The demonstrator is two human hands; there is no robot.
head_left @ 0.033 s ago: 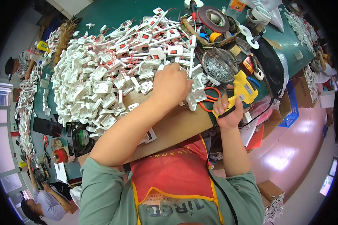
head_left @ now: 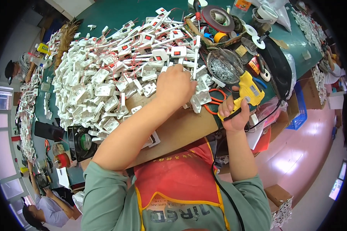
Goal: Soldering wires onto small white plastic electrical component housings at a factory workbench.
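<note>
My left hand [head_left: 175, 85] reaches over the near edge of a heap of white plastic housings [head_left: 104, 88]. Its fingers are curled down among the parts; the fingertips and whatever they pinch are hidden from view. White switch pieces with red rockers [head_left: 178, 51] and thin red wires lie just beyond the knuckles. My right hand [head_left: 236, 115] is wrapped around the grip of a yellow pistol-shaped power tool [head_left: 251, 89], whose front end points away from me toward a round dish of small shiny pieces [head_left: 223, 71]. Beside the tool lie orange-handled scissors [head_left: 216, 101].
A board [head_left: 185, 125] lies along the near table edge. Beyond the dish is a tray with tape rolls [head_left: 218, 18] and a red-and-black screwdriver [head_left: 197, 10]. A black fan-like unit [head_left: 81, 143] stands at left. A black cable [head_left: 231, 204] crosses my apron. Other people sit at left and far right.
</note>
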